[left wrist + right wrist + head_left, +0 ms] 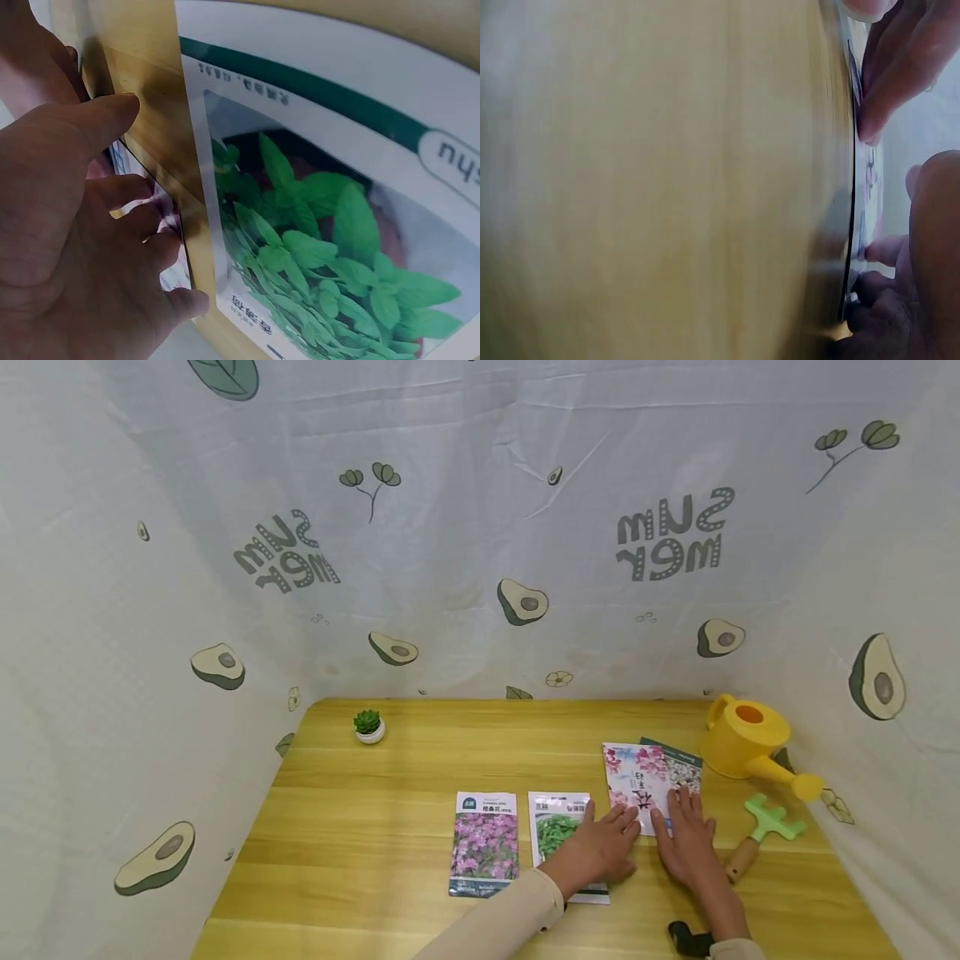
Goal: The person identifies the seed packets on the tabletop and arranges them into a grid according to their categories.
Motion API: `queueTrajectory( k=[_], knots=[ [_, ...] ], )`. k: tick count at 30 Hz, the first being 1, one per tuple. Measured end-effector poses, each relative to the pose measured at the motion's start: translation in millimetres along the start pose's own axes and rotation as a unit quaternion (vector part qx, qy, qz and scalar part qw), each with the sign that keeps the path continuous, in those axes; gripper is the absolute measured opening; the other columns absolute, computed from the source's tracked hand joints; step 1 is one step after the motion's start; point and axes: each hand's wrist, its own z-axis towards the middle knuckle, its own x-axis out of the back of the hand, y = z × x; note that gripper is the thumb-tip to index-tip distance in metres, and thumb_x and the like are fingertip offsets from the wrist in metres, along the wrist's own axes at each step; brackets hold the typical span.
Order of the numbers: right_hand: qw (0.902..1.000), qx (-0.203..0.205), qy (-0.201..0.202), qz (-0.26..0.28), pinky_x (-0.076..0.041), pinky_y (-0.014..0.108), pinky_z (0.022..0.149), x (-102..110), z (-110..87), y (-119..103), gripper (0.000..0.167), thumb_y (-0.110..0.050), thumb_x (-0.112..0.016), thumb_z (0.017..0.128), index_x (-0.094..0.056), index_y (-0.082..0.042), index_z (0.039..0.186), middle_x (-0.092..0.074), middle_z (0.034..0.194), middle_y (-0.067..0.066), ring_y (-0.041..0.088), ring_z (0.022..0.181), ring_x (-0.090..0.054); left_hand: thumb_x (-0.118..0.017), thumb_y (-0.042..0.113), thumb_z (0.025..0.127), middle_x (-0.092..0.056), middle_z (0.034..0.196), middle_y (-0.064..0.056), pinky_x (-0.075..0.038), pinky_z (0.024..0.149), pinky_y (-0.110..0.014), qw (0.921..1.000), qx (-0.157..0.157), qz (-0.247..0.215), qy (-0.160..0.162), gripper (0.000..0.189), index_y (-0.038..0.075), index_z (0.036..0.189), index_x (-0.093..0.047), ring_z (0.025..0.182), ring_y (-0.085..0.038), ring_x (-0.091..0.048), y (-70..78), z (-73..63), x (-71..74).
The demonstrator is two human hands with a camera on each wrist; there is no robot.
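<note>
A seed packet with pink blossoms (628, 772) lies on the table, partly over a dark green packet with white flowers (684, 770). My left hand (600, 847) touches its lower left edge with extended fingers. On its lower right side rest the fingers of my right hand (688, 843), fairly straight. Below my left forearm and hand lies a packet with green leaves (557, 831), partly covered; its leaf picture (322, 255) fills much of the left wrist view. Farther left is a packet with purple-pink flowers (485, 843). In the right wrist view, fingers show only at the right edge.
A yellow watering can (742, 739) stands at the back right, its spout toward the front. Near my right hand lies a green toy rake (772, 818) with a wooden handle. A small potted succulent (369, 728) sits at the back left of the wooden table (337, 843).
</note>
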Motion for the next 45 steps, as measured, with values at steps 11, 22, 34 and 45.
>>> queueTrajectory(
  k=[11, 22, 34, 45],
  knots=[
    [0.9998, -0.007, -0.014, 0.011, 0.006, 0.086, 0.116, 6.3, -0.6, 4.5, 0.076, -0.041, -0.028, 0.119, -0.015, 0.023, 0.159, 0.004, 0.167, 0.046, 0.064, 0.156, 0.012, -0.045, 0.071, 0.106, -0.006, 0.178, 0.024, -0.019, 0.133, -0.043, 0.9988, 0.024, 0.038, -0.019, 0.075, 0.042, 0.171, -0.023, 0.164, 0.000, -0.005, 11.4, -5.6, 15.2],
    [0.9999, 0.003, -0.002, 0.016, 0.005, 0.086, 0.116, 5.3, -0.2, 7.6, 0.073, -0.037, -0.029, 0.119, -0.016, 0.023, 0.159, 0.002, 0.166, 0.048, 0.066, 0.155, 0.009, -0.045, 0.068, 0.108, -0.012, 0.178, 0.022, -0.024, 0.132, -0.042, 0.9992, 0.018, 0.028, -0.021, 0.071, 0.040, 0.170, -0.028, 0.163, -0.001, -0.012, 7.5, -19.9, 34.6],
    [0.9991, -0.019, -0.016, 0.033, 0.010, 0.080, 0.121, 2.9, -2.2, 1.4, 0.083, -0.042, -0.032, 0.118, 0.002, 0.020, 0.162, 0.007, 0.166, 0.046, 0.065, 0.155, 0.010, -0.048, 0.067, 0.107, -0.021, 0.175, 0.024, -0.027, 0.131, -0.041, 0.9995, 0.021, 0.023, -0.004, 0.066, 0.041, 0.166, -0.037, 0.161, 0.001, -0.019, -0.3, -34.8, 44.9],
    [0.9993, -0.014, -0.012, 0.034, 0.012, 0.078, 0.121, -1.4, -0.1, 3.4, 0.085, -0.042, -0.033, 0.118, 0.003, 0.022, 0.160, 0.006, 0.166, 0.047, 0.063, 0.156, 0.011, -0.047, 0.069, 0.106, -0.014, 0.177, 0.025, -0.023, 0.132, -0.051, 0.9994, 0.032, 0.002, -0.013, 0.067, 0.044, 0.167, -0.035, 0.163, 0.000, -0.012, -0.9, 9.3, 6.6]
  ],
)
